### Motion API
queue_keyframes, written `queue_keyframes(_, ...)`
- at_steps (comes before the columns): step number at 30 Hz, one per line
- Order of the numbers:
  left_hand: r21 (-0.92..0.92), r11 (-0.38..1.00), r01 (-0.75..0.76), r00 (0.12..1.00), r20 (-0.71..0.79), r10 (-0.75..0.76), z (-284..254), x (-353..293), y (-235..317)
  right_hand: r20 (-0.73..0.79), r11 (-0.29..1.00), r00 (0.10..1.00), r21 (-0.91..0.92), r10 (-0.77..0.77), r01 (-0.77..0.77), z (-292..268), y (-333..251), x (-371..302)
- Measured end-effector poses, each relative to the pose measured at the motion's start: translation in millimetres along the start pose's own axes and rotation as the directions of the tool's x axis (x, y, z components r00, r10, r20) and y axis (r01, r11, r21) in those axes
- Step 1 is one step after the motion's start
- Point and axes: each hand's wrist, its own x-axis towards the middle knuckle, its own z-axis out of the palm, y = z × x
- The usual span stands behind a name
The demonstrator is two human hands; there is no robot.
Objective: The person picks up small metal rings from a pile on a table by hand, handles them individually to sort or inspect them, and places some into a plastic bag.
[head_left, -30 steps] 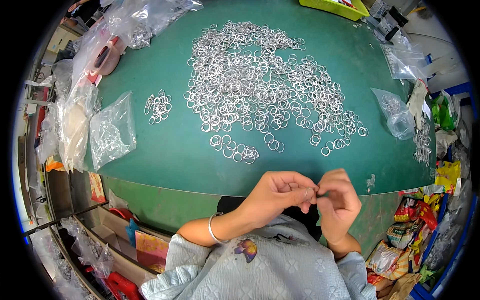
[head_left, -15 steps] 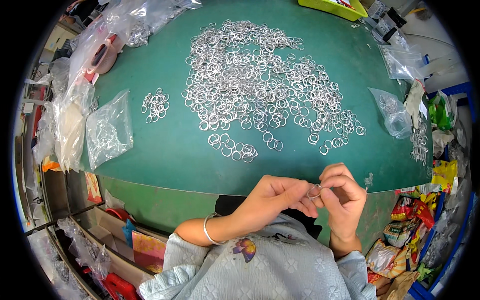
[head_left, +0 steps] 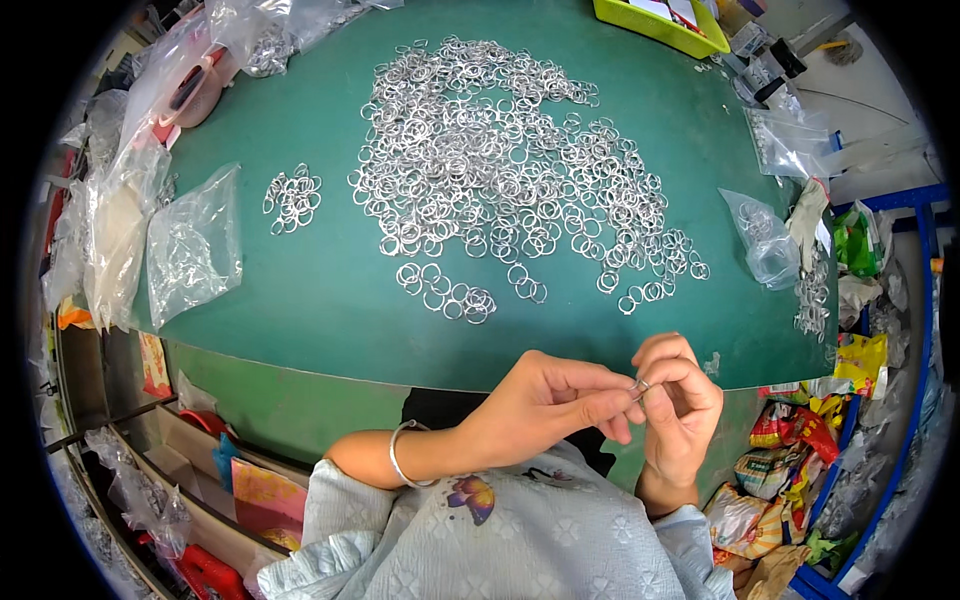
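Between the fingertips of both hands, just above the table's near edge, is a small silver ring. My left hand pinches it from the left with thumb and fingers. From the right, my right hand grips it between thumb and curled index finger. Fingers partly hide the ring. Beyond the hands, a broad pile of similar silver rings covers the middle of the green table. A few rings lie loose at the pile's near side, and a separate small heap lies to its left.
Clear plastic bags lie on the table's left, near a pink basket. A yellow-green tray stands at the far right. Another bag with rings and a glove lie at the right edge. Open boxes stand lower left.
The ring has turned between my fingers and shows edge-on, more covered by the fingertips. My hands have drawn slightly closer together. The whole view has shifted a little.
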Motion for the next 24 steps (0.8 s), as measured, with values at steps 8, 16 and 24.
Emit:
queue_keyframes(8, 0.002, 0.999, 0.037, 0.999, 0.034, -0.037, 3.6, 1.7, 3.5, -0.010, 0.991, 0.999, 0.126, 0.039, -0.038, 1.5, -3.5, -0.9)
queue_keyframes(16, -0.038, 0.999, 0.034, 0.997, 0.073, -0.031, 5.5, 0.5, 3.9, -0.007, 0.987, 0.999, 0.155, 0.052, -0.051, 3.2, -4.3, -2.6)
queue_keyframes(24, -0.022, 0.990, 0.138, 0.984, 0.115, -0.135, -8.9, 6.3, -4.3, 0.011, 0.980, 0.999, -0.198, 0.035, -0.032, 4.9, -2.6, -4.1)
